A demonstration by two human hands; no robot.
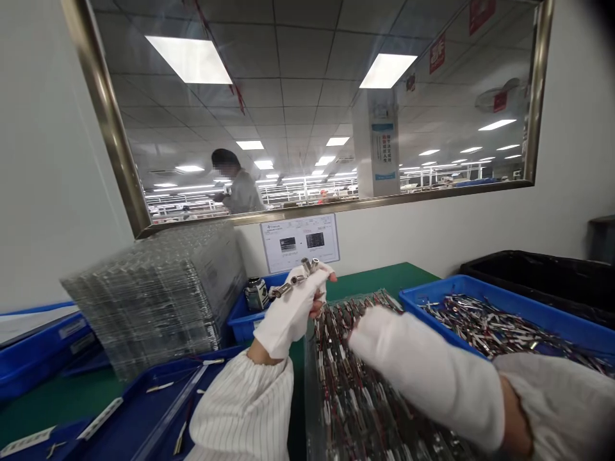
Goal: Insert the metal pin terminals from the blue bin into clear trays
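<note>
My left hand [295, 314], in a white glove with bare fingertips, is closed around several small silver metal cylinders [282, 291]. Their ends stick out above the fingers. Below and to the right lies a clear plastic tray [311, 416] filled with rows of small metal parts with red and dark wires and white strips. Over the tray's far right part is my right hand [384, 339], also gloved in white. Its fingers are blurred and mostly hidden, so what they hold, if anything, does not show.
On the right, a blue bin [451, 282] holds many loose wired parts, with a black bin [528, 259] behind it. To the left rise stacked clear trays [158, 294]. A dark blue tray [158, 378] carries a few wired pieces. Behind the window stands a person [243, 189].
</note>
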